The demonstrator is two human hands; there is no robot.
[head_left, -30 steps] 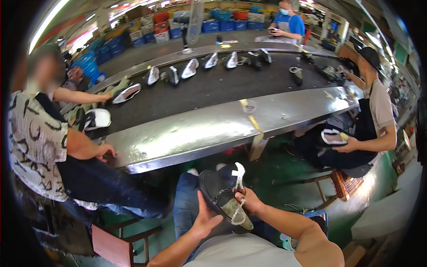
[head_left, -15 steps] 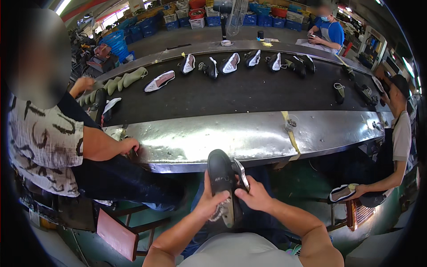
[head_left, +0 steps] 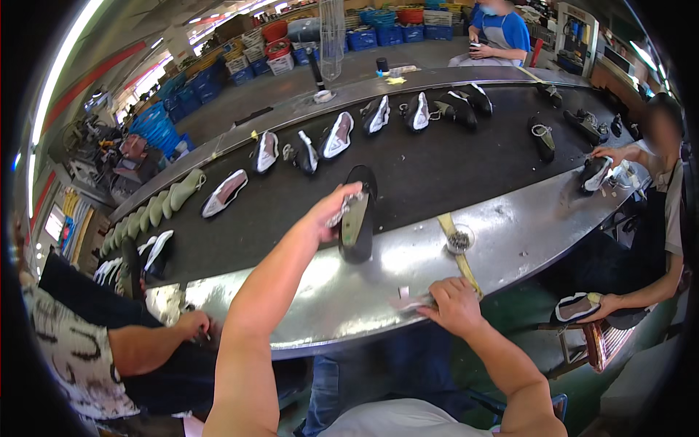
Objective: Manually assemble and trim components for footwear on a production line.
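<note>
A black shoe on a green last (head_left: pixel 355 222) is gripped at its opening by my left hand (head_left: pixel 336 209), arm stretched forward. It stands over the border between the dark conveyor belt (head_left: pixel 429 171) and the metal edge of the bench; whether it rests there I cannot tell. My right hand (head_left: pixel 455 302) is closed around a silver metal hand tool (head_left: pixel 413 300), blurred, above the shiny metal edge (head_left: pixel 320 313). Just beyond that hand, a clear cup of small metal bits (head_left: pixel 459 239) sits on a yellow strip (head_left: pixel 470 269).
Along the belt's far side lies a row of black and white shoes (head_left: pixel 336 136), with green lasts (head_left: pixel 156 207) at its left end. Co-workers sit close by on the left (head_left: pixel 138 357) and right (head_left: pixel 659 197). A third person (head_left: pixel 499 33) is across the bench.
My left hand has carried the shoe from above my lap forward to the belt. The tool, formerly against the shoe, has moved right with my right hand. The head view has shifted.
</note>
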